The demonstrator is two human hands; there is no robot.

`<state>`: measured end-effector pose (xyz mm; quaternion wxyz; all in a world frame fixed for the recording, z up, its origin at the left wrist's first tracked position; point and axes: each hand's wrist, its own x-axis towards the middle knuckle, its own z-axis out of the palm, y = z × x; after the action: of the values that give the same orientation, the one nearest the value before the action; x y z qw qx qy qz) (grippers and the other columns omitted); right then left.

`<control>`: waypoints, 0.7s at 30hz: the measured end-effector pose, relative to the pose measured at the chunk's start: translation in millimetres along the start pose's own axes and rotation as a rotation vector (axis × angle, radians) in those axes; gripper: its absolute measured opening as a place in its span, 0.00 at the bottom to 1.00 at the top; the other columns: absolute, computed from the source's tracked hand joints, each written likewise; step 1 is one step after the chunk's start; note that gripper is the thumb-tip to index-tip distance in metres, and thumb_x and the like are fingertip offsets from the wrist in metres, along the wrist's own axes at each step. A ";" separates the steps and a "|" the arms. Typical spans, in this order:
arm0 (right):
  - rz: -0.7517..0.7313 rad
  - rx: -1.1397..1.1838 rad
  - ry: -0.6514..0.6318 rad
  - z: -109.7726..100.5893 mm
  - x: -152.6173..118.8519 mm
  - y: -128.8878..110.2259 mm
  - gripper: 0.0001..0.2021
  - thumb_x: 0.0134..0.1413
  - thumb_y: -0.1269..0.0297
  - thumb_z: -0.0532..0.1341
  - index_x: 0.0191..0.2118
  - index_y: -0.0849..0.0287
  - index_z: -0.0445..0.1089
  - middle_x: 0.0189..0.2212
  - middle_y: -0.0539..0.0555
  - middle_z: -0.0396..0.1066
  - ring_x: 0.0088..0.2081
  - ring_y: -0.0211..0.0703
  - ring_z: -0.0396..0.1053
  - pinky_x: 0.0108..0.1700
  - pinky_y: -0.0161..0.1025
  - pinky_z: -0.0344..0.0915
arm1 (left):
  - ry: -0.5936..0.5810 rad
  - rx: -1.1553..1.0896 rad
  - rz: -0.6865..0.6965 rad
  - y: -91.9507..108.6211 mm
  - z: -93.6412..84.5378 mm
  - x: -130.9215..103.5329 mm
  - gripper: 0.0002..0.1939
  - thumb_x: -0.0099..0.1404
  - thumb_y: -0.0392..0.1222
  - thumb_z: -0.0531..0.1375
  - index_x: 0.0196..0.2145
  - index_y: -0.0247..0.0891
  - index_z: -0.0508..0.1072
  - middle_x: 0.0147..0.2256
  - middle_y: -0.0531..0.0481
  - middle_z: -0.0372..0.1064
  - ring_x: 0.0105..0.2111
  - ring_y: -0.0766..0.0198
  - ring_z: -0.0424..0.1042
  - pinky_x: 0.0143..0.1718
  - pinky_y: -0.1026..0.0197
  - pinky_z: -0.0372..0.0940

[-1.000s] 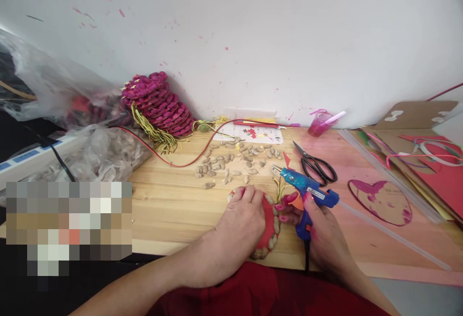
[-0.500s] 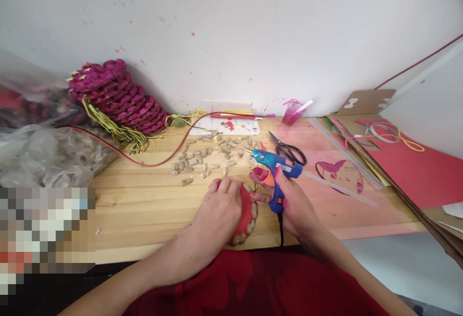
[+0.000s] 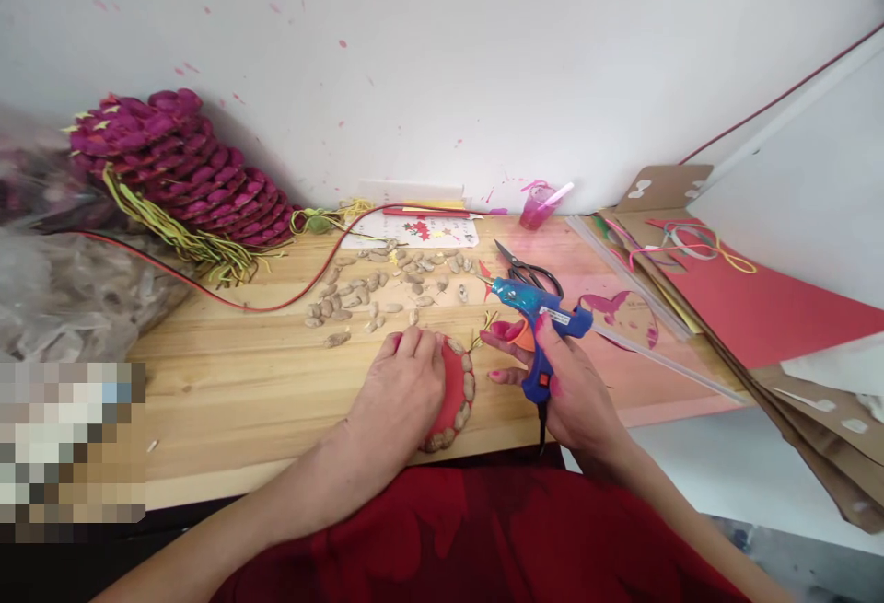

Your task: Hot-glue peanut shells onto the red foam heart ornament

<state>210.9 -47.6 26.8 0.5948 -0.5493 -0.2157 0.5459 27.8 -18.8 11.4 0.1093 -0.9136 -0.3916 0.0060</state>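
My left hand (image 3: 404,391) lies over the left part of a red disc (image 3: 452,391) near the table's front edge, its fingers curled together at the far rim. Peanuts (image 3: 462,415) line the disc's visible right and near rim; the left rim is hidden under the hand. In my right hand (image 3: 576,391) is a blue hot glue gun (image 3: 537,318), its nozzle pointing left and a clear glue stick (image 3: 645,368) out behind it. A gap separates the right fingertips from the disc. Past the disc, loose peanuts (image 3: 355,292) are scattered on the wood.
Black-handled scissors (image 3: 529,270) lie behind the glue gun. Against the wall stands a cup of pink liquid (image 3: 539,207). A purple peanut bundle (image 3: 200,170) and plastic bags (image 3: 75,299) are at left; cardboard with red sheets (image 3: 766,281) is at right. A red cord (image 3: 276,307) crosses the table.
My right hand has moved the glue gun rightward, away from the disc; its fingertips were at the rim before. My left hand keeps its place on the disc. The camera view has turned slightly right.
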 end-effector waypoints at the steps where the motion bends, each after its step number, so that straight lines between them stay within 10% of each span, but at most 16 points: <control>1: 0.033 -0.014 -0.010 -0.1 -1.3 0.3 0.18 0.52 0.46 0.68 0.42 0.53 0.76 0.40 0.55 0.81 0.41 0.53 0.81 0.27 0.37 0.77 | 0.004 -0.004 0.000 -0.1 0.1 -0.1 0.16 0.65 0.29 0.57 0.49 0.26 0.75 0.42 0.37 0.71 0.43 0.50 0.68 0.43 0.51 0.66; 8: 0.079 -0.029 0.083 -8.3 2.5 3.9 0.16 0.52 0.48 0.69 0.41 0.54 0.77 0.42 0.55 0.82 0.32 0.48 0.81 0.28 0.38 0.78 | 0.018 -0.019 0.002 -1.2 2.7 -1.7 0.19 0.65 0.30 0.58 0.53 0.24 0.72 0.43 0.36 0.70 0.45 0.49 0.68 0.44 0.51 0.65; 21: -0.071 0.003 0.114 -17.8 16.5 0.7 0.17 0.49 0.50 0.71 0.40 0.54 0.77 0.44 0.53 0.80 0.47 0.50 0.78 0.36 0.38 0.79 | 0.012 -0.077 -0.004 -3.3 1.9 -0.9 0.20 0.65 0.32 0.58 0.55 0.24 0.72 0.43 0.37 0.71 0.43 0.48 0.69 0.44 0.49 0.67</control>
<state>231.0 -40.5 15.1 0.6258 -0.5706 -0.2001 0.4928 24.6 -16.8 10.1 0.0765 -0.9163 -0.3928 -0.0150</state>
